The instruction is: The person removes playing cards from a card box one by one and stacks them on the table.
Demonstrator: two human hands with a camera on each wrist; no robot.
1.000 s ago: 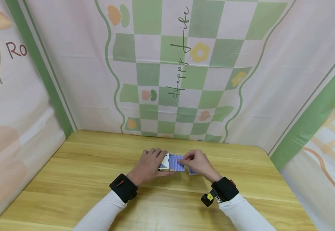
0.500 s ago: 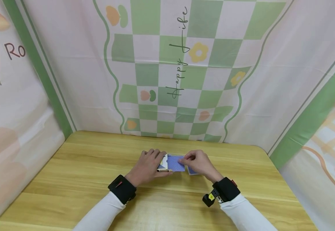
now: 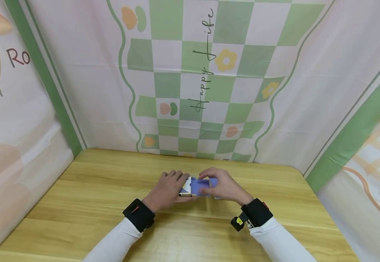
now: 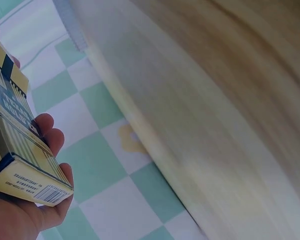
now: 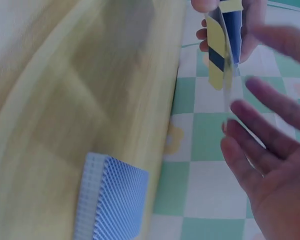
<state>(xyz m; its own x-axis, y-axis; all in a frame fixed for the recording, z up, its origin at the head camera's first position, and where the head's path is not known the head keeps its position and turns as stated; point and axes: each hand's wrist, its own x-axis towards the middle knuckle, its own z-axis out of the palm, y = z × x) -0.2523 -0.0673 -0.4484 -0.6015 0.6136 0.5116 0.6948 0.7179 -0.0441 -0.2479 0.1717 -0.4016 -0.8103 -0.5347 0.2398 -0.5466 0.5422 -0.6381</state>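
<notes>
The left hand (image 3: 166,190) grips a cream-and-blue striped cardboard box (image 4: 21,145), its long axis running sideways toward the right hand (image 3: 224,186). A flat, blue-patterned playing card (image 3: 196,186) juts from the box's right end — nearest the right hand, whose parted fingers frame it without pinching — and a blue-backed card stack (image 5: 121,197) sits on the pale wooden table (image 3: 111,222), right of the box.

Left hand (image 3: 165,190) curled in grip; right hand (image 3: 222,185) fingers loosely parted.
</notes>
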